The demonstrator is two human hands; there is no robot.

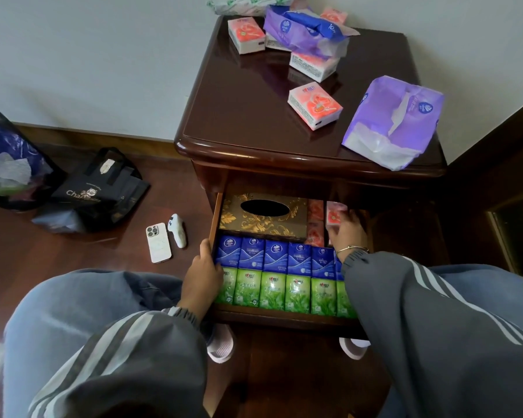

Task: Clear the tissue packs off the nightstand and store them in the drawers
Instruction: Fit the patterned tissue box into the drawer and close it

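Observation:
The dark wooden nightstand (245, 95) has its top drawer (216, 218) pulled out. Inside the drawer stand a row of blue tissue packs (275, 256), a row of green tissue packs (272, 289) and a gold tissue box (263, 217). My right hand (346, 233) reaches into the drawer's back right corner and grips a pink tissue pack (334, 214). My left hand (201, 276) holds the drawer's left side by the blue packs. On the nightstand top lie several pink packs (314, 105) and two opened purple wrappers (393, 122).
A white phone (158, 242) and a small white device (178, 230) lie on the wooden floor left of the nightstand. A black bag (94, 191) and a mesh bag (6, 161) stand further left. A dark bed frame (495, 182) is at the right.

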